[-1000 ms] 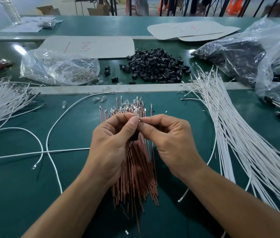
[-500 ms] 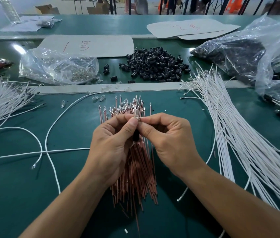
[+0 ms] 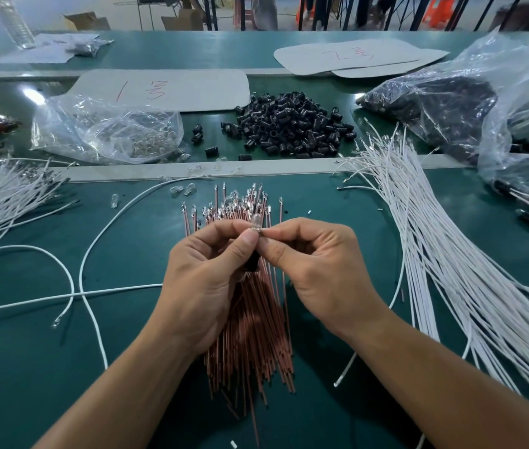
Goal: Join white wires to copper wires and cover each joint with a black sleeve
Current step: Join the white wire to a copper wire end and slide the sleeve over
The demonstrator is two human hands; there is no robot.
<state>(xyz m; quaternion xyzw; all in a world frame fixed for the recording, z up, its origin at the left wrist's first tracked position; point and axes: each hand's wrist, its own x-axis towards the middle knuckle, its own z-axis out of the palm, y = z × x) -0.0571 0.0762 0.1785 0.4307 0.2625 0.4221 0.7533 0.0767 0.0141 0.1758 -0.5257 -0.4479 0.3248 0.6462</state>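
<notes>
My left hand [image 3: 204, 273] and my right hand [image 3: 318, 264] meet fingertip to fingertip above a pile of copper wires [image 3: 253, 319] on the green table. Together they pinch a small joint with a clear bulb-like tip [image 3: 256, 219] poking up between the thumbs. A black sleeve [image 3: 251, 263] hangs just below the fingers on the held wire. White wires [image 3: 451, 254] lie in a long bundle to the right, and loose ones [image 3: 94, 241] curve on the left. A heap of black sleeves [image 3: 289, 128] sits at the back centre.
A clear bag of small bulbs [image 3: 104, 131] lies back left, and a large plastic bag of dark parts [image 3: 451, 105] back right. More white wires [image 3: 0, 192] fan out at the far left. Cardboard sheets [image 3: 175, 89] lie behind. A raised strip [image 3: 289, 166] crosses the table.
Both hands stay together over the copper pile, shifting only slightly. The pinch on the joint and the sleeve below it look unchanged.
</notes>
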